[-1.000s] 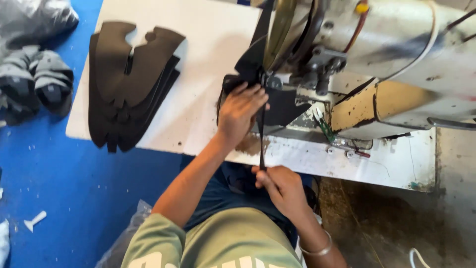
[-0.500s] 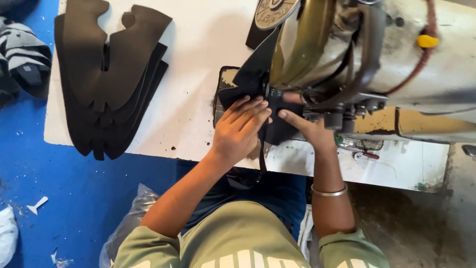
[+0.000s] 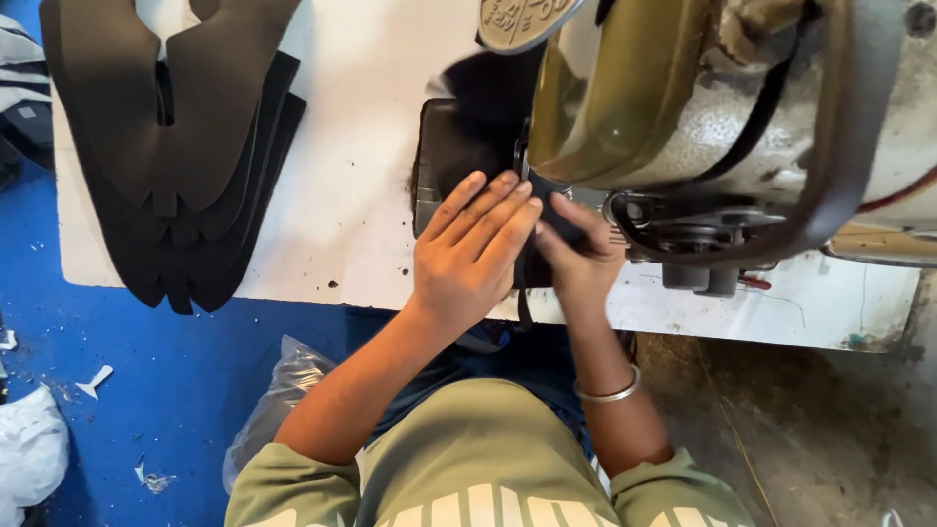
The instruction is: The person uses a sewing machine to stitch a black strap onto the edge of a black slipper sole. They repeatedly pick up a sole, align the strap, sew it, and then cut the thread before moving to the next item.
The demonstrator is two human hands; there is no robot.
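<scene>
At the front edge of the white worktop (image 3: pixel 361 195), the left hand (image 3: pixel 470 249) lies flat, fingers together, pressing a black flexible cut piece (image 3: pixel 467 146) under the olive-green sewing machine head (image 3: pixel 625 88). The right hand (image 3: pixel 578 256), a metal bangle (image 3: pixel 607 393) on its wrist, pinches the same piece just beside it. A stack of black shaped pieces (image 3: pixel 176 146) lies at the worktop's left edge.
</scene>
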